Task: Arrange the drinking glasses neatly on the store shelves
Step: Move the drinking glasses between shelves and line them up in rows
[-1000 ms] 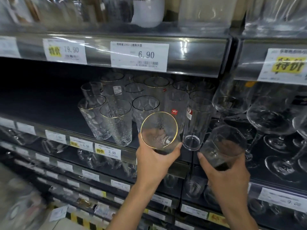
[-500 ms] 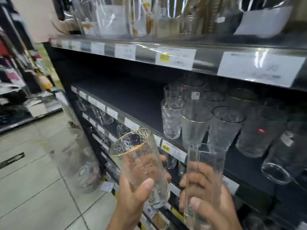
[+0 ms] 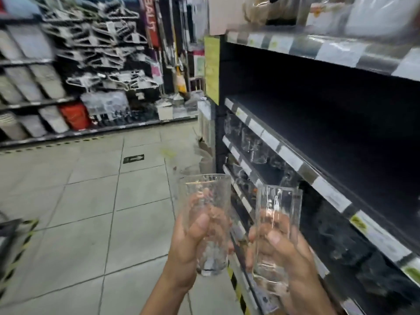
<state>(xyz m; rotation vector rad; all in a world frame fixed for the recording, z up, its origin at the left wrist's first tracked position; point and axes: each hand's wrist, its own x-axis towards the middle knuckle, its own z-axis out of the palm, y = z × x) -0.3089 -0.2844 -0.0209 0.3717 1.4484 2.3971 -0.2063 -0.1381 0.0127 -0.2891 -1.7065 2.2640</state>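
Head view
Left hand (image 3: 188, 248): wrapped round a textured glass (image 3: 205, 221), held upright left of the dark shelf (image 3: 354, 142).
Right hand (image 3: 288, 260): curled round a plain tall glass (image 3: 276, 233), upright, just beside the first, below that shelf's label strip (image 3: 295, 159).
Floor (image 3: 91, 212): pale tiles left of the shelf.

Clear dimple-textured glass (image 3: 205, 223), clear plain glass (image 3: 276, 235), black shelf (image 3: 341, 137) with white and yellow price labels (image 3: 330, 196), pale grey tiled floor (image 3: 91, 212), yellow-black striped floor tape (image 3: 237, 289), red box (image 3: 76, 115).
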